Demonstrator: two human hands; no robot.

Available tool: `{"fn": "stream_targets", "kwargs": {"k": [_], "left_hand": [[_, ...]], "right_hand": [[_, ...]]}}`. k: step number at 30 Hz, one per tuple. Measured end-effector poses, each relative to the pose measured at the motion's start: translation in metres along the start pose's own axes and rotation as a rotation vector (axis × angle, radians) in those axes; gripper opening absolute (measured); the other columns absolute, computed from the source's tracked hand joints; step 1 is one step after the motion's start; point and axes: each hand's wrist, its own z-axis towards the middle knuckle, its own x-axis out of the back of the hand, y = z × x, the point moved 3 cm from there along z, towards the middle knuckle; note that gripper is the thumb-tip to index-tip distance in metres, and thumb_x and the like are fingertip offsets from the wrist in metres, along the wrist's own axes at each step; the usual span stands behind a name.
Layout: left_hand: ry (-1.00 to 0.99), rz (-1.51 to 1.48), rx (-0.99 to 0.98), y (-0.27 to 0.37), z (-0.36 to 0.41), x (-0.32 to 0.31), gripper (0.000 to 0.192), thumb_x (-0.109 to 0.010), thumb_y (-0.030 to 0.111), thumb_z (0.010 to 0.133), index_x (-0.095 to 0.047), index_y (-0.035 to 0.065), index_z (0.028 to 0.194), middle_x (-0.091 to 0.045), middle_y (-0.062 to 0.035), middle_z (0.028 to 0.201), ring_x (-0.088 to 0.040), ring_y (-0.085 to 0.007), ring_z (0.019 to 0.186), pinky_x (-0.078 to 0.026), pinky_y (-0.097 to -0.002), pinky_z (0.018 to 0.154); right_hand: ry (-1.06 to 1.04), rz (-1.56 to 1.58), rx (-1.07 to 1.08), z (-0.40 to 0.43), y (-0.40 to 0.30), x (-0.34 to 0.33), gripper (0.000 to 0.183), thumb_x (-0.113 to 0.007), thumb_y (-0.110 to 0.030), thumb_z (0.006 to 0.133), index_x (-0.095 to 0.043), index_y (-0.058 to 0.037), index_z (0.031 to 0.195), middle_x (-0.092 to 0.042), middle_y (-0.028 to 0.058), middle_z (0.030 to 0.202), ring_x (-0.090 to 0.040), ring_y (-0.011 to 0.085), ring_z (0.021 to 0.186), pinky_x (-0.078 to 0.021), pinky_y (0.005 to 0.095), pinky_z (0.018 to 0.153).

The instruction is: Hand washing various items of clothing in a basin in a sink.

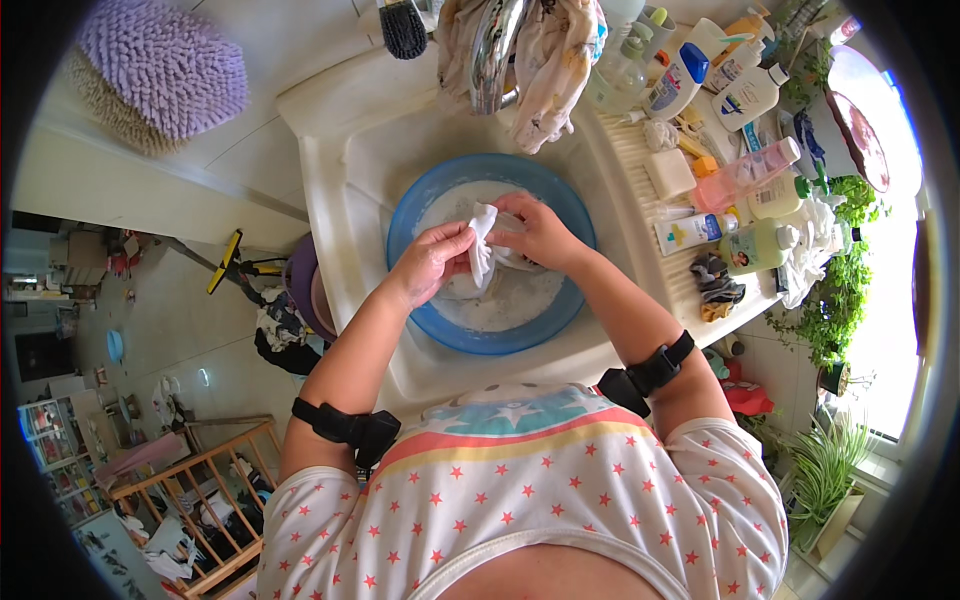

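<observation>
A wet white cloth [481, 255] is stretched between my two hands above a blue plastic basin [480, 341]. My left hand [435, 259] pinches one side of it between thumb and fingers. With thumb and fingertips, my right hand [532, 229] grips the other side. Below the hands, the basin holds cloudy, sudsy water [517, 304], and part of the cloth hangs down towards it. Whether the cloth is a sock or another small garment is hard to tell. The basin stands inside a cream-coloured sink [367, 300].
A chrome faucet [491, 67] with a crumpled, patterned cloth [547, 82] draped around it rises behind the basin. Bottles, including a white one with a blue cap [675, 82], crowd the ribbed ledge [637, 195] at right, with a soap bar [670, 174]. A purple tub [304, 285] stands left.
</observation>
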Motion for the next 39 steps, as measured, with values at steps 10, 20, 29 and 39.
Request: {"fn": "stream_targets", "kwargs": {"k": [10,20,29,39], "left_hand": [[0.057,0.104,-0.096,0.001,-0.006,0.029,0.02,-0.05,0.022,0.088,-0.057,0.0045,0.094,-0.06,-0.0017,0.086,-0.057,-0.009,0.079,-0.044,-0.0226,0.074],[0.117,0.45,-0.082,0.049,-0.038,0.035,0.017,-0.057,0.018,0.084,-0.058,0.0014,0.087,-0.057,0.0017,0.079,-0.05,-0.0041,0.072,-0.04,-0.0198,0.066],[0.222,0.795,-0.148,0.129,-0.078,0.03,0.009,-0.057,0.013,0.083,-0.059,0.0042,0.085,-0.053,0.0061,0.071,-0.045,-0.0021,0.064,-0.038,-0.0171,0.061],[0.149,0.336,-0.756,0.198,-0.117,-0.026,0.015,-0.052,0.017,0.087,-0.055,0.0054,0.096,-0.058,-0.0002,0.09,-0.053,-0.0071,0.082,-0.041,-0.0214,0.076]], "right_hand": [[-0.301,-0.381,-0.218,-0.004,-0.001,0.025,0.034,-0.068,-0.022,0.064,-0.06,-0.0023,0.091,-0.057,0.0099,0.094,-0.057,0.0206,0.085,-0.0445,0.0292,0.075],[-0.126,-0.333,-0.248,-0.021,0.023,0.098,0.028,-0.067,-0.021,0.067,-0.061,-0.0035,0.089,-0.06,0.0078,0.083,-0.056,0.0175,0.077,-0.0435,0.0288,0.069],[-0.025,-0.117,-0.268,-0.024,-0.061,0.144,0.023,-0.067,-0.024,0.075,-0.062,-0.0043,0.085,-0.058,-0.0031,0.073,-0.049,0.0054,0.067,-0.0381,0.0209,0.063],[-0.184,0.453,0.338,-0.033,-0.184,0.156,0.013,-0.054,-0.002,0.078,-0.058,-0.0009,0.09,-0.061,0.003,0.083,-0.058,0.0099,0.077,-0.0445,0.0223,0.072]]}}
